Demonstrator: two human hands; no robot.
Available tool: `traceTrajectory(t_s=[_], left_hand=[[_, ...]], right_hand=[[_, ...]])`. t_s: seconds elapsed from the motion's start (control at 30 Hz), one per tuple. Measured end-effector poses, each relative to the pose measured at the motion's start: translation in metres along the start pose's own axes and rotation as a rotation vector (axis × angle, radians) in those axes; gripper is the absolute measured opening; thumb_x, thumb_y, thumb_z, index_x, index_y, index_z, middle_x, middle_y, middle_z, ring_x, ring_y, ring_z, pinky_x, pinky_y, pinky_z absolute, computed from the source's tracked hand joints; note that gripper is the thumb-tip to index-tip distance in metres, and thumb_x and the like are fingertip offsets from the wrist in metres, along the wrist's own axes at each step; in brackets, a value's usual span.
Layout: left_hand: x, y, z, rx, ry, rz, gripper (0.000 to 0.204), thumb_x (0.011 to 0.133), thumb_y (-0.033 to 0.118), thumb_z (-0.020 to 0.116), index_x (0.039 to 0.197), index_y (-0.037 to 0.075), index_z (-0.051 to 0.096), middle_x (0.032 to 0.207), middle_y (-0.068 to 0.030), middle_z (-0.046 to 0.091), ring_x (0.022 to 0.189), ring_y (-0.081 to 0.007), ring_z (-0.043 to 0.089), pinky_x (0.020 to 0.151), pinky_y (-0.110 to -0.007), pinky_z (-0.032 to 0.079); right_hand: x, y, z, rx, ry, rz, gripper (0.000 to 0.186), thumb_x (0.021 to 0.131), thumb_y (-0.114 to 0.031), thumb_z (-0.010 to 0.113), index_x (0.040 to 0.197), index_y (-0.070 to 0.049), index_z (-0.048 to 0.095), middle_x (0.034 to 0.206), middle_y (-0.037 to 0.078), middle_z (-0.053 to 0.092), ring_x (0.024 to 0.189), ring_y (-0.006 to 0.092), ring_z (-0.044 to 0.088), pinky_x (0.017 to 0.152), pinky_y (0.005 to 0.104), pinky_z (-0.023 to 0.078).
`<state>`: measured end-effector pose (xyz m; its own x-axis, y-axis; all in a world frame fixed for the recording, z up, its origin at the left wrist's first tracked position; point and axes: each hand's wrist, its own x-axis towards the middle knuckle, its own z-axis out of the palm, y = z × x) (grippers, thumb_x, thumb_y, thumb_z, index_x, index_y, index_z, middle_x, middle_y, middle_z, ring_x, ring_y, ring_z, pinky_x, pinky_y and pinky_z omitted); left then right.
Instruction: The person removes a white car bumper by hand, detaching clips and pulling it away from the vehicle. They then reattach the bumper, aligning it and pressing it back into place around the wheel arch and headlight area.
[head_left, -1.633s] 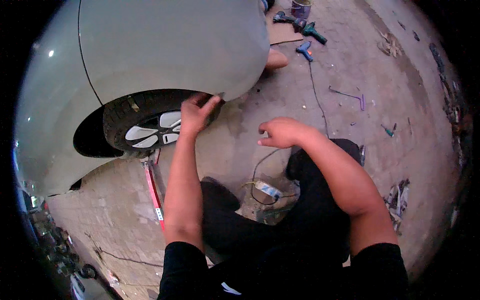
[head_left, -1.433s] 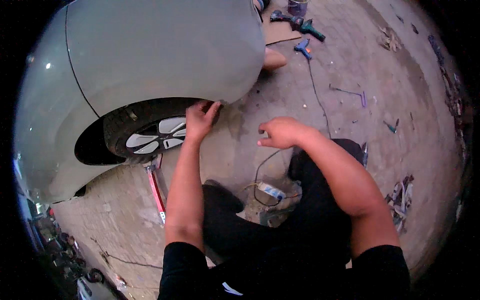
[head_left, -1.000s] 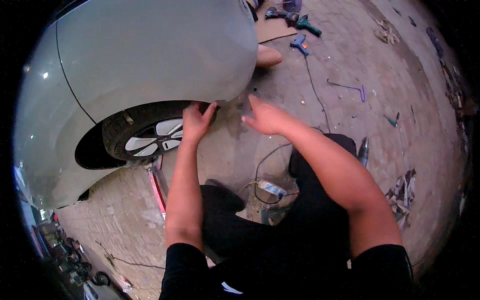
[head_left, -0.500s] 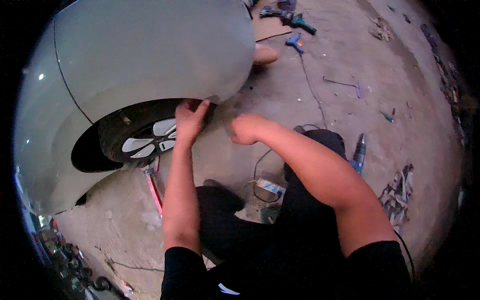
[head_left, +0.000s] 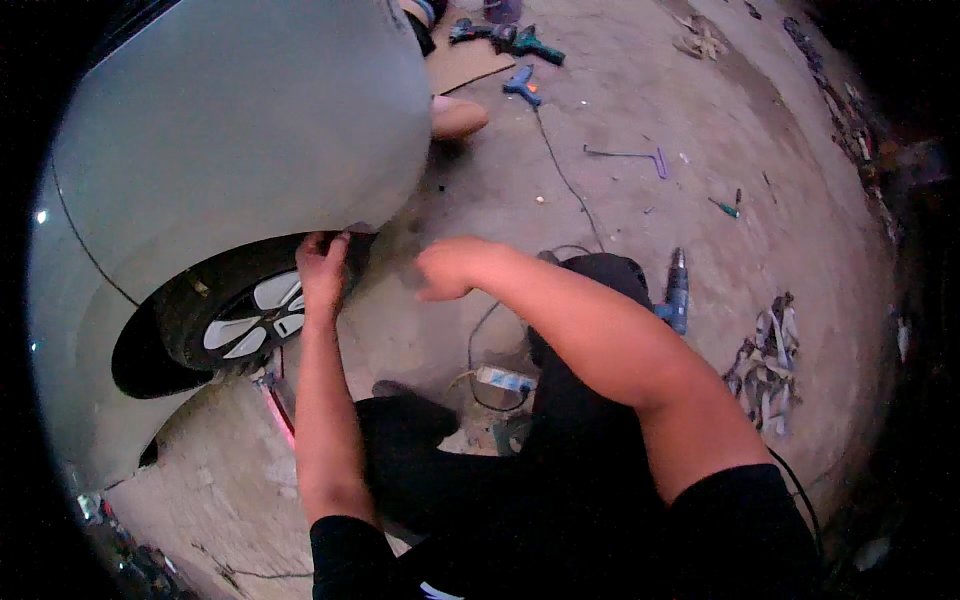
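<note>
The pale grey car body [head_left: 250, 130] fills the upper left, its wheel arch curving over a black tyre with a silver-and-black wheel [head_left: 255, 320]. At the front end of that arch, my left hand [head_left: 322, 268] grips the wheel arch edge [head_left: 270, 243], thumb and fingers closed at the lip. A little to its right, my right hand [head_left: 452, 267] hangs in the air, apart from the car, with its fingers curled. Whatever that hand may hold is hidden and blurred.
Another person's bare limb [head_left: 460, 118] shows beyond the car's corner. On the concrete lie a blue glue gun [head_left: 522, 86], a green power tool [head_left: 530, 45], a purple-handled rod [head_left: 660, 162], a heat gun [head_left: 678, 290], a power strip [head_left: 505, 378] and rags [head_left: 765, 370]. A red bar [head_left: 277, 410] stands by the wheel.
The whole view has swung right, so the car sits further left and lower. My left hand stays at the arch edge; my right hand is slightly farther from it.
</note>
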<state>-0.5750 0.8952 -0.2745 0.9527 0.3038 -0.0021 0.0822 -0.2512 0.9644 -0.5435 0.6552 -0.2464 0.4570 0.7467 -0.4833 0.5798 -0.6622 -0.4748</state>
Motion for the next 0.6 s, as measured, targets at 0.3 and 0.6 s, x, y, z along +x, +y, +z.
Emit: traceTrajectory(t_s=[0.3,0.6], left_hand=[[-0.005,0.005,0.005,-0.068,-0.013,-0.054,0.034,0.093,0.014,0.066,0.120,-0.005,0.063,0.112,-0.0090,0.069,0.102,-0.0175,0.061,0.094,-0.032,0.046],[0.002,-0.031,0.005,-0.258,0.088,0.093,0.023,0.097,0.018,0.059,0.111,0.000,0.062,0.112,-0.0098,0.063,0.105,-0.0245,0.061,0.099,-0.040,0.048]], right_hand=[[-0.005,-0.002,-0.003,0.017,0.028,-0.009,0.042,0.092,-0.042,0.063,0.099,-0.003,0.074,0.104,0.017,0.073,0.101,0.0367,0.068,0.085,0.0511,0.054],[-0.007,0.000,-0.008,-0.008,-0.030,-0.005,0.044,0.093,-0.043,0.063,0.101,-0.002,0.074,0.104,0.017,0.073,0.103,0.0373,0.068,0.086,0.0500,0.055]])
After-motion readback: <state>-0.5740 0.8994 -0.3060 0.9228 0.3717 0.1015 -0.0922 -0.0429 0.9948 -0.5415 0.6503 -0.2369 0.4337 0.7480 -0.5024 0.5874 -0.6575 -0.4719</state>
